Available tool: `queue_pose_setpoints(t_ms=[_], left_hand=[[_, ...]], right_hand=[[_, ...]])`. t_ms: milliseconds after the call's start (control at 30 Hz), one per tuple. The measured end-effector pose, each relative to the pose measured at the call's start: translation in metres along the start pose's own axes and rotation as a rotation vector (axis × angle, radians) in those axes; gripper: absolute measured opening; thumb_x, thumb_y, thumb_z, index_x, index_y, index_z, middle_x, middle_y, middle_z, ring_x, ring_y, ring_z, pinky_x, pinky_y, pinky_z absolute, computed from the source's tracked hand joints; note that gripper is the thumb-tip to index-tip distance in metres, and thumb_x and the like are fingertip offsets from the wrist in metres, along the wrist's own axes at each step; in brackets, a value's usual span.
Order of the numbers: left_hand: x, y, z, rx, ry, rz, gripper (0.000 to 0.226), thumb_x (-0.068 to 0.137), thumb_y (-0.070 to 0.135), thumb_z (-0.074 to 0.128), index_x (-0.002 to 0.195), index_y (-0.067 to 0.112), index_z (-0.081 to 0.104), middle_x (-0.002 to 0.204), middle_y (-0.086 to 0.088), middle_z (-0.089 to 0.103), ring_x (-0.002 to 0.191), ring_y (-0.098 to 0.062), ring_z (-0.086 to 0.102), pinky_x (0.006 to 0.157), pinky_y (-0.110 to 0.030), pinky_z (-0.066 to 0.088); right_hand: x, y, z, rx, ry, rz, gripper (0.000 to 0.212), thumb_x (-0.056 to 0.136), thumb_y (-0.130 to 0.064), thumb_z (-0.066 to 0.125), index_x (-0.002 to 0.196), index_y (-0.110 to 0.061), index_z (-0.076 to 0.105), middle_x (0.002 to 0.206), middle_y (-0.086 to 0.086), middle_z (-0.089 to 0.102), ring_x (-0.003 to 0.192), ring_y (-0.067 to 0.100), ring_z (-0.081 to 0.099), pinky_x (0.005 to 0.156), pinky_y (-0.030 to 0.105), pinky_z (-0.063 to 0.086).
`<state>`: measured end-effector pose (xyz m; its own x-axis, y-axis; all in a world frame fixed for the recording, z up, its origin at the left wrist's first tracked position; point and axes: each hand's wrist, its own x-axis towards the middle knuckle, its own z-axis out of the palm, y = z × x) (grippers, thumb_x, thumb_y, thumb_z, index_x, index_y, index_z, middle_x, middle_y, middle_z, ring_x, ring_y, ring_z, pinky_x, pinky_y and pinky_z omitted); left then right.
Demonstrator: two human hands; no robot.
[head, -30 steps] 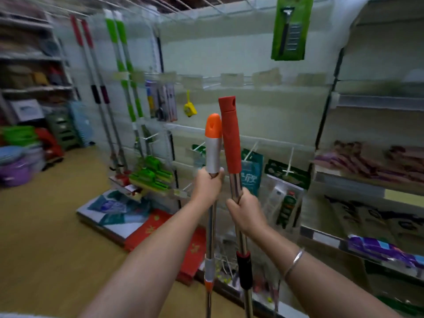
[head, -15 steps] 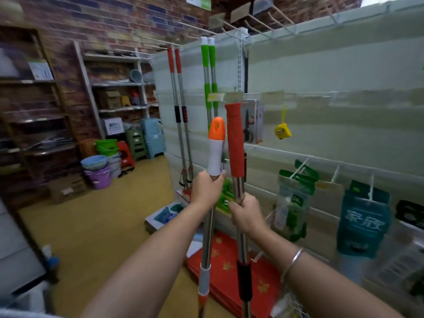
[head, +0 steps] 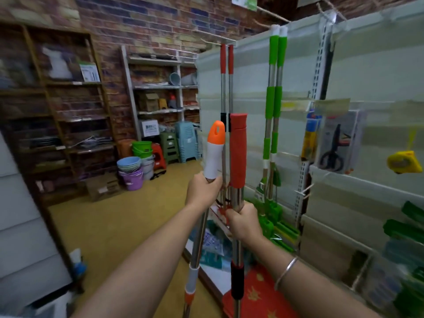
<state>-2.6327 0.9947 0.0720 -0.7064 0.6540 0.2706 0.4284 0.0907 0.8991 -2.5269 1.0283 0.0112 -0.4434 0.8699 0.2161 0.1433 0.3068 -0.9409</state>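
Head view, left hand (head: 202, 191): my fingers wrap the orange-tipped pole (head: 214, 154), just under its smooth white plastic.
Right hand (head: 244, 223): I clasp the red-sleeved pole (head: 236, 198) on shiny steel.
Red sleeve (head: 238, 157): perhaps foam, blurred.

A brick wall (head: 160, 24) runs along the back of the shop. Against it stand a dark wooden shelf (head: 68, 115) and a pale metal rack (head: 158, 87). Stacked plastic stools (head: 187, 143) and buckets (head: 132, 166) sit on the yellowish floor (head: 119, 226). A white display panel (head: 378, 72) fills the right side.
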Motion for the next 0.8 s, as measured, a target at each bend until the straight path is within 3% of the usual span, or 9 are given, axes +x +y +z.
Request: queue_pose_setpoints(t_ms=[100, 367, 533, 700, 800], left_hand=[[0.051, -0.014, -0.005, -0.035, -0.039, 0.013, 0.031, 0.083, 0.028, 0.064, 0.058, 0.018, 0.048, 0.057, -0.005, 0.053, 0.056, -0.025, 0.053, 0.057, -0.034, 0.046], [0.186, -0.076, -0.02, -0.137, -0.225, -0.023, 0.025, 0.085, 0.014, 0.058, 0.062, 0.014, 0.049, 0.056, -0.006, 0.051, 0.049, -0.021, 0.049, 0.057, -0.034, 0.045], [0.251, -0.1, -0.021, -0.159, -0.378, -0.01, 0.027, 0.087, 0.019, 0.058, 0.063, 0.014, 0.048, 0.053, -0.005, 0.05, 0.049, -0.022, 0.05, 0.054, -0.03, 0.041], [0.305, -0.123, -0.019, -0.164, -0.464, -0.009, 0.031, 0.09, 0.027, 0.059, 0.064, 0.013, 0.049, 0.055, -0.004, 0.053, 0.047, -0.016, 0.053, 0.041, -0.019, 0.041], [0.333, -0.14, -0.01, -0.171, -0.511, 0.007, 0.03, 0.09, 0.031, 0.06, 0.067, 0.014, 0.05, 0.058, -0.004, 0.055, 0.051, -0.016, 0.055, 0.046, -0.021, 0.043]], right_hand=[[0.047, 0.003, 0.039, -0.021, -0.014, 0.02, 0.02, 0.072, -0.009, 0.058, 0.059, -0.018, 0.046, 0.052, 0.003, 0.05, 0.049, 0.02, 0.05, 0.052, 0.032, 0.043], [0.158, 0.026, 0.132, -0.029, 0.102, 0.153, 0.006, 0.058, -0.021, 0.055, 0.055, -0.016, 0.054, 0.053, 0.009, 0.056, 0.051, 0.026, 0.056, 0.054, 0.048, 0.053], [0.204, 0.018, 0.161, -0.047, 0.203, 0.221, 0.019, 0.072, -0.005, 0.056, 0.054, -0.011, 0.053, 0.046, 0.007, 0.052, 0.041, 0.022, 0.05, 0.047, 0.034, 0.045], [0.244, 0.027, 0.186, -0.065, 0.244, 0.233, 0.026, 0.075, 0.0, 0.056, 0.053, -0.012, 0.05, 0.045, 0.004, 0.05, 0.039, 0.019, 0.05, 0.045, 0.027, 0.044], [0.264, 0.041, 0.2, -0.036, 0.226, 0.25, 0.032, 0.08, 0.0, 0.057, 0.053, -0.014, 0.048, 0.041, -0.004, 0.05, 0.035, 0.011, 0.049, 0.045, 0.025, 0.044]])
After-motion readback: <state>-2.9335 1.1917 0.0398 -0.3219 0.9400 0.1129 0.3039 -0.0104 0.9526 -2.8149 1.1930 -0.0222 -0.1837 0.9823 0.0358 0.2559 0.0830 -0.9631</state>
